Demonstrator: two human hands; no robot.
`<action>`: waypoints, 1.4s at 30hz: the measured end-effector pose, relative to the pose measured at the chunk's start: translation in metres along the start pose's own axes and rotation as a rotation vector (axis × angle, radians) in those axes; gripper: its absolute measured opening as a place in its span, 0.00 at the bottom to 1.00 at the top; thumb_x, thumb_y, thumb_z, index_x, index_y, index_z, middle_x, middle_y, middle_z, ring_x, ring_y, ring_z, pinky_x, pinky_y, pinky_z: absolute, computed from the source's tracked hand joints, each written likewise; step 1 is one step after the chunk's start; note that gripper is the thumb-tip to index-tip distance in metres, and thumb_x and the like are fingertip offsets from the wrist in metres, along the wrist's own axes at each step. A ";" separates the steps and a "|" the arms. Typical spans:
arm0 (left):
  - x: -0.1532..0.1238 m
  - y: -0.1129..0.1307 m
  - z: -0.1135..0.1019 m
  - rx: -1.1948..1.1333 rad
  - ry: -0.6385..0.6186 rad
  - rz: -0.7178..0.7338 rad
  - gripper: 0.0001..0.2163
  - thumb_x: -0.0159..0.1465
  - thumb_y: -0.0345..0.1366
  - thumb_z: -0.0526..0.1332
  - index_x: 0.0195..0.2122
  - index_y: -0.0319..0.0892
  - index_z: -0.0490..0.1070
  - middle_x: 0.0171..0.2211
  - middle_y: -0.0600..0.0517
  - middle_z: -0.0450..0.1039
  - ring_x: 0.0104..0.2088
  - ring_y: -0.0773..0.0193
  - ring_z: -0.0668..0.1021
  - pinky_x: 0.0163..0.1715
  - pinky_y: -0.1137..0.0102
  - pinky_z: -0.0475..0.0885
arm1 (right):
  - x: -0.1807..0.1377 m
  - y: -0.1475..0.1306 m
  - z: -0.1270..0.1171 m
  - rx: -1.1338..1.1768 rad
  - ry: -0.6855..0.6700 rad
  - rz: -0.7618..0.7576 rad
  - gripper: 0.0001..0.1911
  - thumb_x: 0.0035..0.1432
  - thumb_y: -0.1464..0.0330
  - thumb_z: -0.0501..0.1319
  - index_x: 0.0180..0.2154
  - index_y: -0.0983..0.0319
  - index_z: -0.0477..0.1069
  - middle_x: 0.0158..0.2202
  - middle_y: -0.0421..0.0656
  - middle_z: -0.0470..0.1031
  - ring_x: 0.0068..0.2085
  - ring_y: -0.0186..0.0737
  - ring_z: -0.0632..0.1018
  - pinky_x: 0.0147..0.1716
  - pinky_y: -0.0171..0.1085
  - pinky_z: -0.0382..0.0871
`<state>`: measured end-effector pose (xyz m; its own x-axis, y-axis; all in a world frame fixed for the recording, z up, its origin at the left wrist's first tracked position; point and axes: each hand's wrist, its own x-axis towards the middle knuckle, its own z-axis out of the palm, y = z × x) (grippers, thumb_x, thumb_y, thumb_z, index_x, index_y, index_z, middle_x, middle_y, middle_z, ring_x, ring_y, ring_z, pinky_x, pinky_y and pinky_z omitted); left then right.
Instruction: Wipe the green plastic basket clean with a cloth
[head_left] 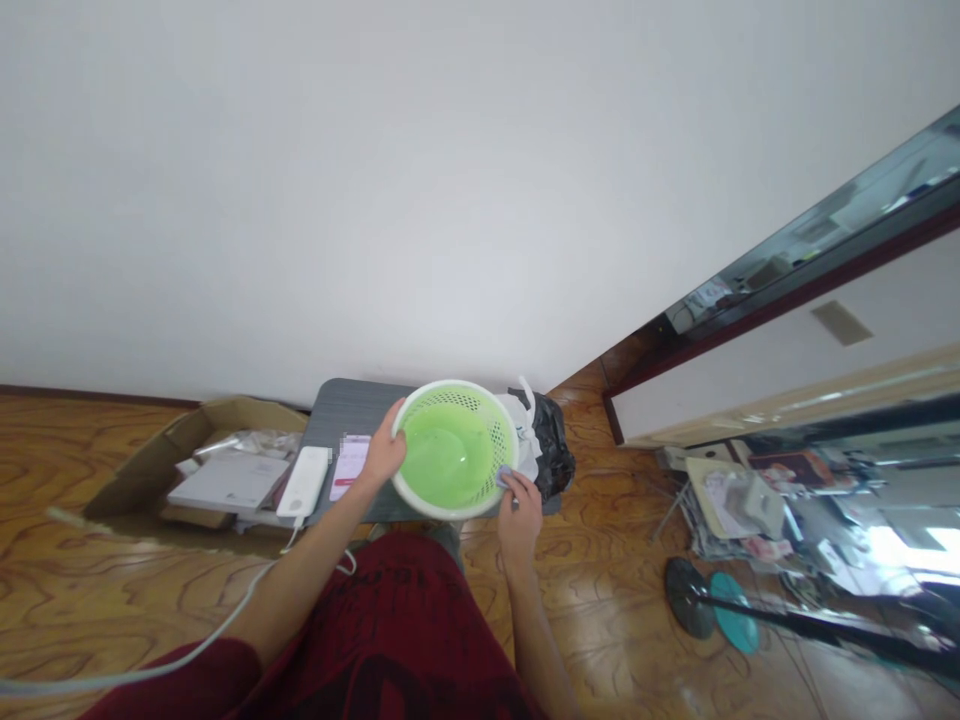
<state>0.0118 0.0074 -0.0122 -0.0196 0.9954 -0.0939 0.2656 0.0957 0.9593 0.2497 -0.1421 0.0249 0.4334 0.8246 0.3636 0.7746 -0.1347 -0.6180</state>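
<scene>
A round green plastic colander with a white rim (454, 450) is held tilted above a small grey table (341, 405). My left hand (385, 452) grips the colander's left rim, fingers closed over the edge. My right hand (520, 505) is at the colander's lower right rim and pinches a small pale purple cloth (504, 474) against it. My red clothing fills the bottom of the view.
On the table lie a white power bank (304, 482) with a cable and a phone (349, 466). An open cardboard box (202, 460) sits left, a black bag with white plastic (551, 445) right. Fan base (690, 597) and clutter lie at right.
</scene>
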 end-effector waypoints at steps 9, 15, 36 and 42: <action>-0.001 -0.002 0.003 -0.007 0.020 -0.002 0.30 0.61 0.29 0.54 0.67 0.44 0.61 0.66 0.51 0.64 0.66 0.57 0.65 0.68 0.61 0.55 | -0.037 -0.012 -0.003 0.015 -0.050 -0.016 0.17 0.63 0.72 0.53 0.43 0.61 0.81 0.48 0.48 0.77 0.51 0.40 0.75 0.54 0.40 0.68; 0.000 -0.004 0.003 -0.002 0.009 -0.001 0.30 0.61 0.29 0.54 0.67 0.44 0.61 0.66 0.49 0.65 0.66 0.57 0.66 0.68 0.60 0.56 | -0.043 -0.012 -0.002 0.028 -0.086 -0.028 0.17 0.63 0.73 0.54 0.43 0.60 0.81 0.48 0.48 0.77 0.51 0.40 0.75 0.55 0.39 0.68; 0.001 -0.012 0.005 -0.018 0.018 0.023 0.30 0.62 0.29 0.54 0.68 0.46 0.61 0.65 0.50 0.66 0.66 0.56 0.66 0.67 0.58 0.57 | -0.049 -0.019 -0.005 0.045 -0.082 -0.042 0.17 0.63 0.73 0.54 0.42 0.58 0.82 0.47 0.47 0.78 0.50 0.40 0.77 0.52 0.38 0.71; 0.002 -0.014 0.006 -0.026 0.028 0.034 0.30 0.61 0.29 0.55 0.67 0.46 0.62 0.65 0.50 0.66 0.66 0.56 0.66 0.67 0.58 0.57 | -0.022 -0.001 0.001 0.002 -0.014 -0.058 0.16 0.62 0.72 0.54 0.41 0.60 0.82 0.47 0.48 0.78 0.49 0.41 0.76 0.52 0.40 0.69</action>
<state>0.0144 0.0079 -0.0271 -0.0384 0.9978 -0.0542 0.2412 0.0619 0.9685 0.2388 -0.1599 0.0166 0.3812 0.8386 0.3891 0.7974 -0.0853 -0.5974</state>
